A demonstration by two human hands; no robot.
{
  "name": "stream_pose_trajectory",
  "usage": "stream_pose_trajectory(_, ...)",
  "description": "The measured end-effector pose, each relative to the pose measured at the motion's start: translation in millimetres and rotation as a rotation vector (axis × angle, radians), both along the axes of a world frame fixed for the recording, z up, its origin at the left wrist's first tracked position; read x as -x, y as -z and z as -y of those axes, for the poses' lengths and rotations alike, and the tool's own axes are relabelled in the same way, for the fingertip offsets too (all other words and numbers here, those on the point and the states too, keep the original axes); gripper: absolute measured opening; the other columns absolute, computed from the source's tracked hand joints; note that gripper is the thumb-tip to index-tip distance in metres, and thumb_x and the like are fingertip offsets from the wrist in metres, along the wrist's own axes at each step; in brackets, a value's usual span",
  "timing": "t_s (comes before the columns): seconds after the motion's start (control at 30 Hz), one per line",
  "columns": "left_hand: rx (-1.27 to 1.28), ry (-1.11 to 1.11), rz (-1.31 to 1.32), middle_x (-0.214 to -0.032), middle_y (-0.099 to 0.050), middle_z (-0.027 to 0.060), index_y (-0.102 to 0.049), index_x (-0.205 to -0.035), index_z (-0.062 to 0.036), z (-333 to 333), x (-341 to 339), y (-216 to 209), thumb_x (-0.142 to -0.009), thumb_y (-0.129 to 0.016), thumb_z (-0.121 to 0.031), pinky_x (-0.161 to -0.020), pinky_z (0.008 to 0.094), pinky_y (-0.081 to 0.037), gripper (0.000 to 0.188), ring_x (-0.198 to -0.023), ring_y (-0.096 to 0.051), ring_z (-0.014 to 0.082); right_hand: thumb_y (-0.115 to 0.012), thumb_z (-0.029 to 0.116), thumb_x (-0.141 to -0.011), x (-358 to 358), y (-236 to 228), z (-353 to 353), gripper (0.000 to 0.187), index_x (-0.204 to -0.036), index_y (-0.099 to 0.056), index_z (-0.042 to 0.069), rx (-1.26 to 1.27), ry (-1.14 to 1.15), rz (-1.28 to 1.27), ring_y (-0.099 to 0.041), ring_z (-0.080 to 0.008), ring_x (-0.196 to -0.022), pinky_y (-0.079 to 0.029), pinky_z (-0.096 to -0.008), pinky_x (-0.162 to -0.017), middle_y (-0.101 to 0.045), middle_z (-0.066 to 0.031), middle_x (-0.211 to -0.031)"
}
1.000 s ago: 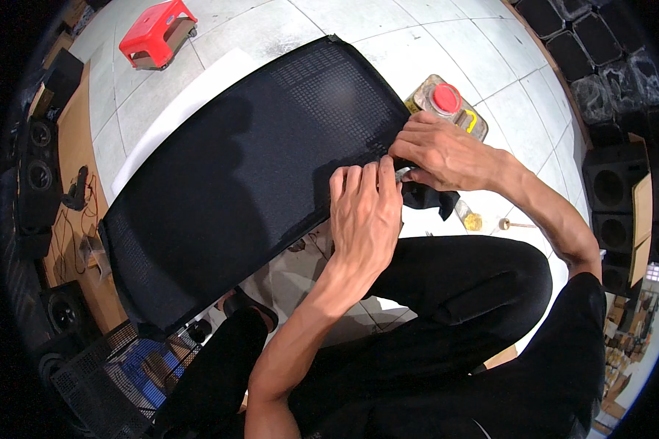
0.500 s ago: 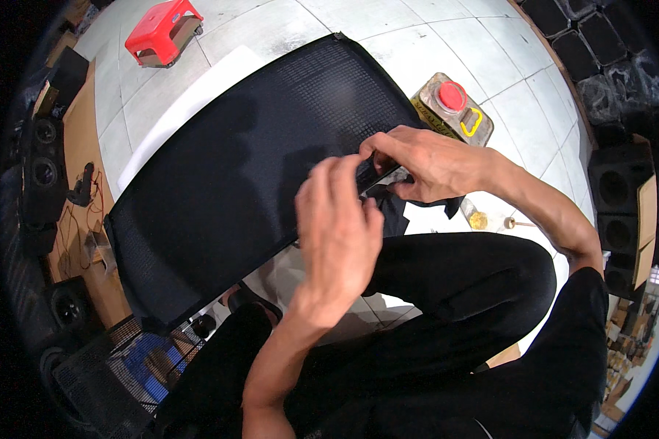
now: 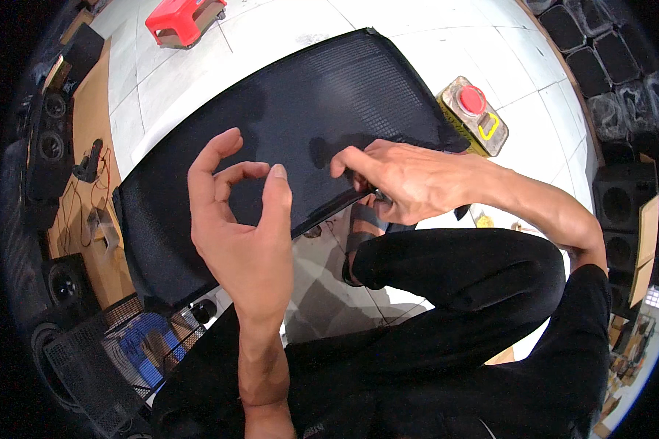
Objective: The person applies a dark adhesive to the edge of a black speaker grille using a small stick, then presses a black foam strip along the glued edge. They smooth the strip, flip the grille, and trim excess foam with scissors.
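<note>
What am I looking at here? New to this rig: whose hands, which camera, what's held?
No robot: these are a person's own bare hands. The camera is a wide fisheye worn on their head, looking down, so straight edges bend toward the rim.

The big dark shape is a black mesh panel, slanting across the view above a pale tiled floor. On the floor are a can with a red cap and a red stool.

The left hand is raised over the panel, fingers curled, nothing visible in it. The right hand is at the panel's near edge; its grip is partly hidden.
</note>
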State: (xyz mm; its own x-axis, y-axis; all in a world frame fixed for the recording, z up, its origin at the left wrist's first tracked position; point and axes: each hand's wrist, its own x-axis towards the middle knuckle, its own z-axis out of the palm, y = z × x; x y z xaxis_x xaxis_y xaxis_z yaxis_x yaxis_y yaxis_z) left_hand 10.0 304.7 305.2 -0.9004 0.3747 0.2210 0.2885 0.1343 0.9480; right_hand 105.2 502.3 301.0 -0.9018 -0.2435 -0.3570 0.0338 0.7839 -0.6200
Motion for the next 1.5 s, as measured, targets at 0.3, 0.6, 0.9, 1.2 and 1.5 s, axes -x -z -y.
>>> stream_pose_trajectory(0.3,0.001,-0.055,-0.012,-0.119,-0.060,0.0127,-0.057,-0.124,0.0035,13.2,10.5,0.7,-0.083,-0.069,-0.002,-0.085,0.0331,-0.049,0.043,-0.090,-0.063,0.0152,-0.061,0.004,-0.076,-19.2,-11.0,-34.5,0.050,-0.124,-0.044,0.006,-0.115,0.165,0.065,-0.064,-0.0315,-0.097,-0.057,-0.0431,-0.079,-0.062,-0.0168,-0.101)
stream_pose_trajectory(0.6,0.081,-0.082,-0.157,-0.114,-0.064,0.0147,-0.057,-0.125,0.0027,12.9,13.7,3.2,-0.083,-0.071,-0.006,-0.083,0.0359,-0.051,0.045,-0.092,-0.063,0.0198,-0.065,0.011,-0.082,12.3,-13.3,14.7,0.058,-0.134,-0.041,0.003,0.017,0.011,0.140,-0.063,-0.0354,-0.101,-0.051,-0.0510,-0.093,-0.065,-0.0201,-0.104)
stream_pose_trajectory(0.9,-0.190,-0.208,-0.074,-0.102,-0.068,0.0104,-0.057,-0.119,0.0070,12.3,-5.0,-33.5,-0.089,-0.069,-0.006,-0.080,0.0251,-0.050,0.035,-0.088,-0.062,0.0130,-0.066,0.026,-0.082,19.4,4.3,64.0,0.054,-0.124,-0.054,-0.005,-0.607,-0.466,-0.455,-0.058,-0.0282,-0.106,-0.047,-0.0397,-0.092,-0.060,-0.0137,-0.113)
stream_pose_trajectory(1.2,-0.302,-0.025,-0.186,-0.106,-0.064,0.0165,-0.052,-0.122,0.0004,33.6,-58.6,-49.5,-0.086,-0.069,-0.008,-0.085,0.0431,-0.049,0.040,-0.089,-0.063,0.0274,-0.063,0.021,-0.078,32.7,65.2,63.3,0.015,-0.084,-0.060,0.007,-0.518,-0.433,-0.520,-0.064,-0.0213,-0.084,-0.052,-0.0362,-0.074,-0.063,-0.0080,-0.088)
stream_pose_trajectory(1.5,-0.482,-0.240,-0.294,-0.101,-0.064,0.0115,-0.057,-0.117,0.0014,42.2,-67.8,-53.1,-0.085,-0.069,0.000,-0.084,0.0342,-0.048,0.034,-0.088,-0.056,0.0179,-0.067,0.019,-0.083,129.0,-135.9,58.1,0.019,-0.086,-0.061,0.001,-0.504,-0.284,-0.659,-0.061,-0.0276,-0.067,-0.050,-0.0405,-0.066,-0.063,-0.0147,-0.073)
